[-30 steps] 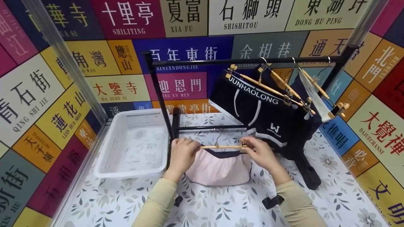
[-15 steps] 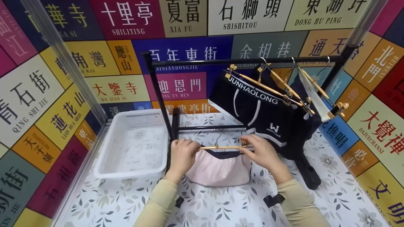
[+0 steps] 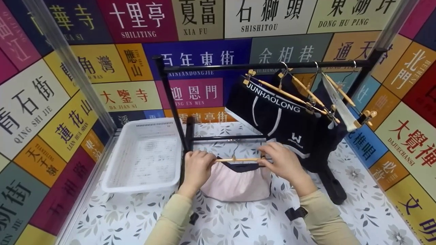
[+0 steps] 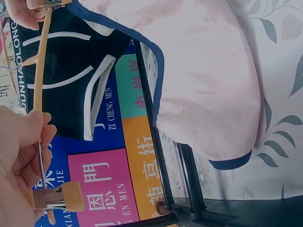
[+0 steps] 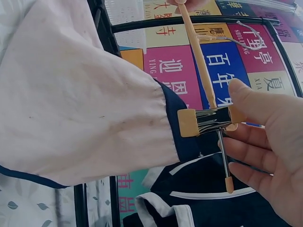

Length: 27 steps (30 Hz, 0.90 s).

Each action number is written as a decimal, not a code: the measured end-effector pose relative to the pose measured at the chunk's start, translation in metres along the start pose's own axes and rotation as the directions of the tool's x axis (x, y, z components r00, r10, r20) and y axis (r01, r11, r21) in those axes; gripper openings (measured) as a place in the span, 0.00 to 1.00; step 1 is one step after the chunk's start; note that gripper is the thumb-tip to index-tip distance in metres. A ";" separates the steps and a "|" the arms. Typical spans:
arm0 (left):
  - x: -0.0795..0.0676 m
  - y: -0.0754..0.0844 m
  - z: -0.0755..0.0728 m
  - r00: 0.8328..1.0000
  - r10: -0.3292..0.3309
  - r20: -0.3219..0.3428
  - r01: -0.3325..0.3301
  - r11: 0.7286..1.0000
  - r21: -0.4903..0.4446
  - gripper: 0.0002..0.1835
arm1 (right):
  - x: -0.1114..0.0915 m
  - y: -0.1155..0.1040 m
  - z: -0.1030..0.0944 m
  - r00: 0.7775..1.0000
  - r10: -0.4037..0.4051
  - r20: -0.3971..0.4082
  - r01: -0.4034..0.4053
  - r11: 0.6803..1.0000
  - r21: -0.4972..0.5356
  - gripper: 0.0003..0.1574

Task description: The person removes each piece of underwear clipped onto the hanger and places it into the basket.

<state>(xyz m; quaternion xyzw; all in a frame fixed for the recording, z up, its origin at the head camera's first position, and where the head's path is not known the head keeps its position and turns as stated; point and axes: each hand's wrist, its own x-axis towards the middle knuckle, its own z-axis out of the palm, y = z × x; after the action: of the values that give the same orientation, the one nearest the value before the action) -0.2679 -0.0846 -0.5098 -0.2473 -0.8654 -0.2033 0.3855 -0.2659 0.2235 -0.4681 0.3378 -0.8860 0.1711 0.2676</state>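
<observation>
A wooden clip hanger (image 3: 242, 159) is held level between both hands in the head view. My left hand (image 3: 199, 170) grips its bar near the left end; the clip (image 4: 59, 196) there has no cloth in it in the left wrist view. My right hand (image 3: 281, 161) has thumb and fingers at the right-hand clip (image 5: 208, 120). That clip bites the navy waistband of pale pink underpants (image 3: 238, 183), which hang from it below the bar. In the left wrist view, the waistband's other end dangles loose, away from the left clip.
A black garment rack (image 3: 218, 67) stands behind the hands. On its right side, dark boxer briefs (image 3: 272, 115) and other garments hang from clip hangers. To the left is a white plastic basket (image 3: 143, 189) on the floral tablecloth (image 3: 231, 228). Sign-patterned panels surround the table.
My right hand and forearm have shifted slightly at the right clip, its fingers a little looser. The left hand, hanger and underpants stay nearly in place.
</observation>
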 end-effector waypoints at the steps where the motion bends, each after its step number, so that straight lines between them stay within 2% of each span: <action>1: 0.000 0.000 0.000 1.000 -0.002 0.001 0.002 1.000 0.000 0.05 | 0.000 0.000 0.000 1.000 -0.006 0.001 0.006 1.000 -0.009 0.25; 9: -0.001 0.003 -0.002 0.999 -0.022 0.030 0.022 1.000 0.000 0.05 | -0.001 0.002 -0.001 0.999 -0.011 0.033 0.013 0.998 -0.060 0.19; 14: -0.001 0.004 -0.002 0.999 -0.024 0.029 0.024 1.000 -0.001 0.06 | -0.002 0.003 0.000 0.999 -0.009 0.052 0.014 0.997 -0.081 0.20; 27: -0.004 0.004 0.000 0.999 -0.032 0.038 0.032 0.999 0.000 0.06 | -0.003 0.008 0.006 0.999 -0.048 -0.005 0.047 0.996 -0.076 0.20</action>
<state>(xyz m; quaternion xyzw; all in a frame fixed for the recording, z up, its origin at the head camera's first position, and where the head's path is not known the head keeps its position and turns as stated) -0.2638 -0.0822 -0.5121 -0.2373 -0.8764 -0.2048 0.3657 -0.2713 0.2274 -0.4762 0.3478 -0.8826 0.1320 0.2874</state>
